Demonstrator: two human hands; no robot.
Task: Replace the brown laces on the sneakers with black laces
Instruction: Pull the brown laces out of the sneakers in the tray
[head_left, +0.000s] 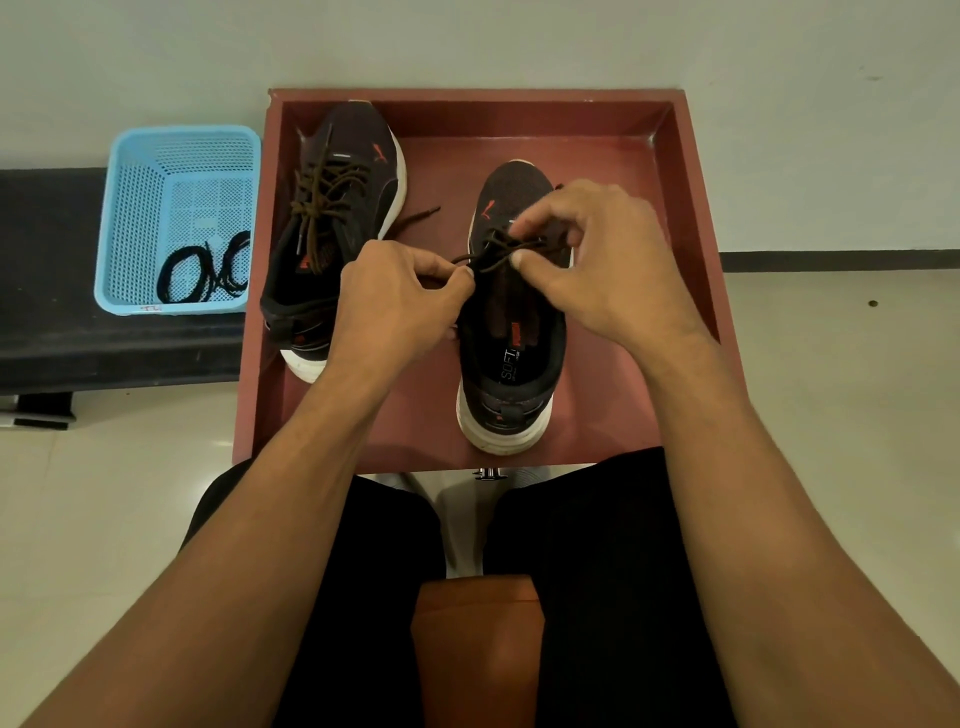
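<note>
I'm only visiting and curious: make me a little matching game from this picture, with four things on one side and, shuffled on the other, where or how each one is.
Things:
1. black laces
2. far sneaker
3. near sneaker
4. blue basket

Places or states:
A. its brown lace is pinched by the left hand and the right hand
B. on the dark surface left of the red tray
C. coiled inside the basket
D. laced in brown, no hand on it

Pairs: 1-C, 2-D, 3-A, 4-B.
</note>
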